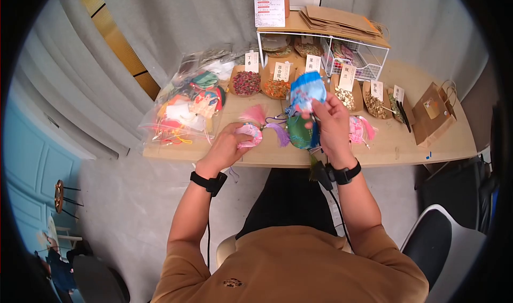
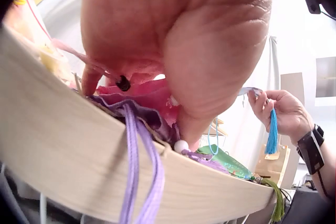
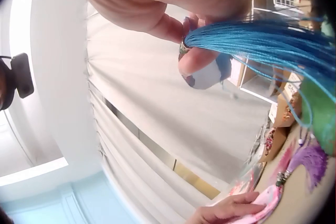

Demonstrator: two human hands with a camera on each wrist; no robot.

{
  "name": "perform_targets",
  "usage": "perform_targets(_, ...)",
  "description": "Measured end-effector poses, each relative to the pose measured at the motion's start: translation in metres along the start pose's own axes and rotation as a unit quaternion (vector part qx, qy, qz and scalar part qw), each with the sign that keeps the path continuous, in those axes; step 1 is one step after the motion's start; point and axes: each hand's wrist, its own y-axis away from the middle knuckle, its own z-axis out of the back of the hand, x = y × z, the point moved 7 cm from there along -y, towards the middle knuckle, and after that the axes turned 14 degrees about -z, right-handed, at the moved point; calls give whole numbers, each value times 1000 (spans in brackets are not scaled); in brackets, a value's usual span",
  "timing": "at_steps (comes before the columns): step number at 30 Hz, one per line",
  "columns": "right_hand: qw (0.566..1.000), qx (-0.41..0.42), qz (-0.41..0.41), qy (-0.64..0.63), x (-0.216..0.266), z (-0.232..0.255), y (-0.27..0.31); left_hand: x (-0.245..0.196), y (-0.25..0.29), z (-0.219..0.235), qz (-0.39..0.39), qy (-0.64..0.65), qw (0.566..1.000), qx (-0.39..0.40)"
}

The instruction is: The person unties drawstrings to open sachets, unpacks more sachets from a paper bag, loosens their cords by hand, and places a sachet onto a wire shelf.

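Note:
Near the table's front edge, my left hand (image 1: 227, 144) holds a pink drawstring pouch (image 1: 253, 134). Thumb and fingers are at its purple-edged mouth (image 2: 152, 113) in the left wrist view, and purple cords (image 2: 134, 155) hang over the edge. Raised above the table, my right hand (image 1: 332, 125) pinches a blue pouch (image 1: 308, 87) between thumb and fingers. From that pouch a blue tassel (image 3: 252, 43) trails in the right wrist view. A green pouch (image 1: 299, 133) lies below the right hand, beside a purple tassel (image 1: 279, 134).
Labelled trays of dried flowers and herbs (image 1: 246, 83) line the back of the table. A clear plastic bag (image 1: 160, 118) of pouches lies left. Another pink pouch (image 1: 357, 130) lies right of my right hand, with black tongs (image 1: 402, 116) and a paper bag (image 1: 434, 116) farther right.

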Motion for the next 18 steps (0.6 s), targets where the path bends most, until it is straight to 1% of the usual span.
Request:
perform_targets(1,999,-6,40,4,6,-13,0,1,0,2,1,-1,1000,-2)
perform_targets(2,999,-3,39,5,0,-23,-6,1,-1,6,-10,-3,1000,-22)
perform_targets(3,985,-3,120,126,-2,-36,-11,-1,0,10,-22,-5,999,-41)
perform_targets(4,949,-3,200,244,-6,-51,-13,-4,0,12,-21,-7,999,-43)
perform_targets(5,907,42,277,316,-13,-71,-10,-8,2,18,-3,-32,997,-68)
perform_targets(6,851,87,350,382,-22,-89,-7,-12,4,24,15,-59,994,-94)
perform_targets(7,850,90,353,381,-38,-92,-12,-16,5,25,16,-62,993,-96)
perform_targets(8,779,145,304,529,-75,-105,-20,-11,8,21,79,-3,994,-77)
perform_targets(9,681,196,248,660,-101,-115,-21,-6,14,17,141,56,987,-58)
perform_targets(10,680,200,252,659,-104,-116,-20,-10,17,20,143,52,986,-62)
perform_targets(12,658,238,222,680,-112,-114,-16,-20,21,33,108,-89,988,-65)
perform_targets(13,673,228,236,663,-103,-114,-12,-21,25,35,89,-106,987,-79)
perform_targets(14,671,235,239,662,-103,-114,-14,-20,28,37,95,-109,986,-83)
perform_targets(16,645,211,229,698,-106,-110,-20,-19,36,48,189,-124,967,-113)
perform_targets(17,644,214,229,697,-108,-110,-20,-25,34,52,192,-124,967,-114)
perform_targets(18,635,212,224,708,-111,-109,-21,-38,29,63,165,-153,963,-147)
